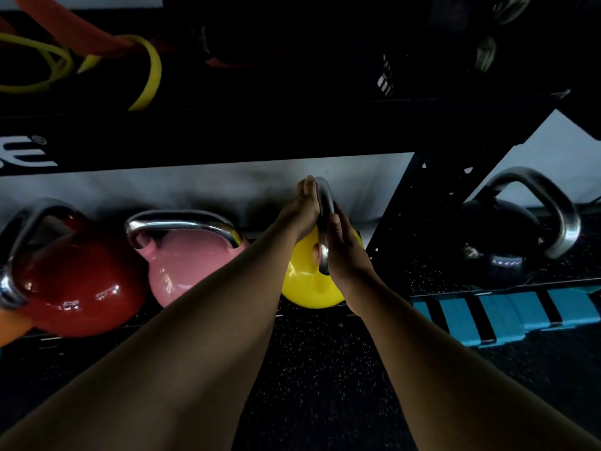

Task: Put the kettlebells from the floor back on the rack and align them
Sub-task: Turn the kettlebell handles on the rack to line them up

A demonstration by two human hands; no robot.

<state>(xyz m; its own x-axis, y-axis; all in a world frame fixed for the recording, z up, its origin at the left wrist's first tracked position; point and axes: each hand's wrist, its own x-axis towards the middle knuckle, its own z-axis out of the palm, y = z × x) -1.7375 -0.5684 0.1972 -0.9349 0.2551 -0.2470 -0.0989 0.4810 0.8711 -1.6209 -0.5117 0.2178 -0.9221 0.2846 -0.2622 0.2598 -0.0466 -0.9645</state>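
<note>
A yellow kettlebell sits at the right end of the rack's bottom shelf, its steel handle turned edge-on toward me. My left hand presses flat on the handle's left side and my right hand on its right side, so the handle is clamped between both palms. To its left stand a pink kettlebell and a red kettlebell, their handles lying crosswise. A black kettlebell rests on the floor to the right of the rack's upright.
The black rack upright stands just right of the yellow bell. A blue step platform lies on the floor at right. Yellow and red resistance bands hang over the upper shelf. An orange object shows at the far left edge.
</note>
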